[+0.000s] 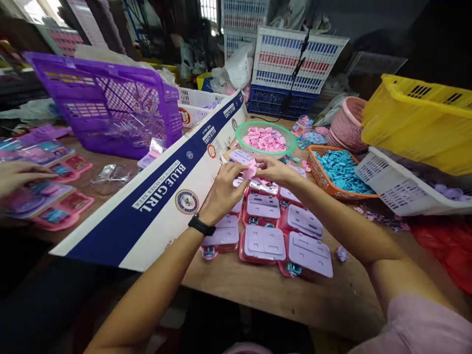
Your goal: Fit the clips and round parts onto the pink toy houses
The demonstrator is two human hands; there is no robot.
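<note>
Over flat lilac plastic cards [262,242], left hand [224,189] and right hand [275,172] together, pinching small pink piece [250,172]

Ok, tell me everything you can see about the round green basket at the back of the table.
The green basket is round and shallow, of what looks like latticed plastic, with a thicker rim. It stands upright on the wooden table, filled with small pink pieces. It sits beyond the left hand and right hand, neither touching it, beside the printed cardboard sheet; contact there is unclear.
</note>
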